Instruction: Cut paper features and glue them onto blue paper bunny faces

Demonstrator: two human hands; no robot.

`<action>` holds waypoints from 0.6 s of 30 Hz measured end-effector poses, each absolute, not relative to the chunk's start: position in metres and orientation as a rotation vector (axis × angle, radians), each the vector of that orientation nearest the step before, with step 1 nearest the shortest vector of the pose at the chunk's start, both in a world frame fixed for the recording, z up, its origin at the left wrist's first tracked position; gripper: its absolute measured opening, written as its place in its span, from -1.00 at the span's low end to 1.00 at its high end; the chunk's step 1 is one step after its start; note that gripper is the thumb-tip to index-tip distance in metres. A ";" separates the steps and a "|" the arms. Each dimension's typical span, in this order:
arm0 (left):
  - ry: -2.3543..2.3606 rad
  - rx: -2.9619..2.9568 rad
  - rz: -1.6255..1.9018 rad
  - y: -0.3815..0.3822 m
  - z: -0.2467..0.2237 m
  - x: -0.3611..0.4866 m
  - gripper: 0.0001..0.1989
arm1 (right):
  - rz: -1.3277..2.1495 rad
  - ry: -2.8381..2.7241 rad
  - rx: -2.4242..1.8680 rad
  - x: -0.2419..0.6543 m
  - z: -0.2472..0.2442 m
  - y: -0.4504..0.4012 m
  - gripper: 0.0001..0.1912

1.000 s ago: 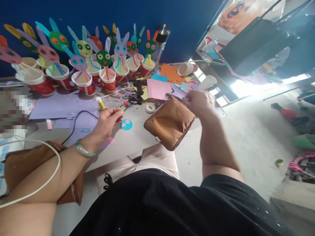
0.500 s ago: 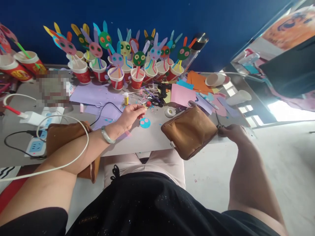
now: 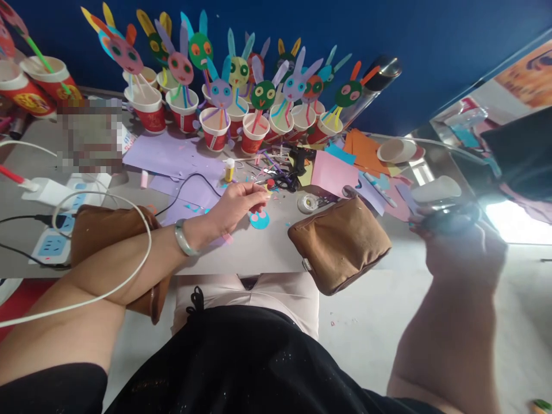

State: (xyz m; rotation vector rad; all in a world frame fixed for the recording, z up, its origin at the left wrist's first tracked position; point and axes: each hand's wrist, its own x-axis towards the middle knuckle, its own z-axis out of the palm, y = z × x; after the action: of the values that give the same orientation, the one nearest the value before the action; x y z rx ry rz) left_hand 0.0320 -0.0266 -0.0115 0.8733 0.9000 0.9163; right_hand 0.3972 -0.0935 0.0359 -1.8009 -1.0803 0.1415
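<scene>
My left hand [image 3: 241, 207] is in a pinch over the middle of the table, with a small yellowish piece [image 3: 268, 195] at its fingertips. Just below the fingers lies a blue paper disc [image 3: 261, 221] bearing two pink circles. My right hand [image 3: 459, 244] is raised at the right, smeared by motion. It is closed on a dark thing that looks like scissors [image 3: 451, 218]. Between my hands a brown pouch [image 3: 340, 244] rests at the table's front edge.
Red-and-white paper cups [image 3: 215, 131] with rabbit-faced paper figures line the wall. Coloured paper [image 3: 172, 152], a glue stick [image 3: 230, 171], a tape roll [image 3: 307, 202] and a hot glue gun [image 3: 298, 160] lie around. A white cable [image 3: 144, 253] loops over my left forearm, near power strips [image 3: 52, 244].
My right hand has moved right and up from beside the brown pouch, carrying the dark scissors-like thing. The left hand stays pinched near the blue disc. The view has shifted slightly.
</scene>
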 end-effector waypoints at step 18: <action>0.957 1.000 0.975 -0.025 -0.001 0.023 -0.80 | 1.649 -1.798 -0.891 0.264 -0.018 0.015 -0.39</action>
State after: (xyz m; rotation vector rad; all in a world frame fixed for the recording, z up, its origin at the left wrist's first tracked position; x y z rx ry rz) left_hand 0.0226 -0.0246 -0.0014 1.0005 0.9574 0.9747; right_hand 0.2642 0.0151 -0.0177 -0.8914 -1.7984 1.6486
